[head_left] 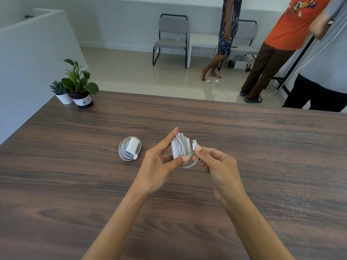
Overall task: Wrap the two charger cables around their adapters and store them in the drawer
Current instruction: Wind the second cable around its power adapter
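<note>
The left hand [161,162] holds a white adapter [176,150] with its cable [181,145] wound round it, up above the wooden table [262,147]. The right hand [216,162] pinches the cable's plug end [194,145] just beside it. Another wrapped charger [130,148] lies on the table to the left. Far back at the left corner stand two potted plants [75,85]. People stand past the table near two grey chairs [171,37].

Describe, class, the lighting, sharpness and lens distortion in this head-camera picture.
Head view: soft, even daylight, with faint shadows under the wrapped charger on the table; left hand and right hand look fairly sharp; the wide-angle lens tilts the standing people and bows the table's far edge; pale floor shows mild glare.
</note>
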The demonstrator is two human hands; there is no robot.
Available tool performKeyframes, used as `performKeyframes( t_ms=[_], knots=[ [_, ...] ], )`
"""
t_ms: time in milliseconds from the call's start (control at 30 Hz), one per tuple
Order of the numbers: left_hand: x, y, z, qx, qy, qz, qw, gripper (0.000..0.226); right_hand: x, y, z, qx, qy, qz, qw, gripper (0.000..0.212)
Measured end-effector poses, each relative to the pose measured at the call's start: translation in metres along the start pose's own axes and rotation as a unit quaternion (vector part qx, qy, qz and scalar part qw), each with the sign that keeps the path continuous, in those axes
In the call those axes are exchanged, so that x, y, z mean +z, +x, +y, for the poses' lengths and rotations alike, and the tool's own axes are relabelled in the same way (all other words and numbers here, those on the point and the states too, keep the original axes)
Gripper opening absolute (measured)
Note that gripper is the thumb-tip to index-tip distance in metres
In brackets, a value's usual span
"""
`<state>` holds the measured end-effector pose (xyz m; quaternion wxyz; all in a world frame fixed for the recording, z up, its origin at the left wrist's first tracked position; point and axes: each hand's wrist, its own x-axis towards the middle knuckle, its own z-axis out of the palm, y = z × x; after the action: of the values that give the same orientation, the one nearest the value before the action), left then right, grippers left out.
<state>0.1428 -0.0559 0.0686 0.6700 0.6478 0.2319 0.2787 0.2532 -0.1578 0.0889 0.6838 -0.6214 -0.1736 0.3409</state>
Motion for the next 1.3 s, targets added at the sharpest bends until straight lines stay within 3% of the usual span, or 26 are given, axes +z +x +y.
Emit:
performKeyframes(
  t_ms=[767,933,1200,1300],
  knots=[
    [-0.001,0.002,0.0,-0.008,0.02,-0.009,1.0,0.077,-0.003,0.004,-0.004,-0.135,-0.225,-0.024,0.965,0.008],
    [-0.004,0.002,0.001,-0.014,-0.003,0.009,1.0,0.079,-0.004,0.002,0.004,-0.178,-0.253,-0.047,0.95,0.028],
    [-0.001,0.004,0.003,-0.014,0.006,0.008,1.0,0.082,-0.001,0.003,0.008,-0.198,-0.207,0.031,0.957,0.015],
    [0.0,0.004,0.003,-0.017,0.003,0.008,1.0,0.083,-0.001,0.003,0.012,-0.233,-0.237,0.053,0.942,0.014]
  ],
)
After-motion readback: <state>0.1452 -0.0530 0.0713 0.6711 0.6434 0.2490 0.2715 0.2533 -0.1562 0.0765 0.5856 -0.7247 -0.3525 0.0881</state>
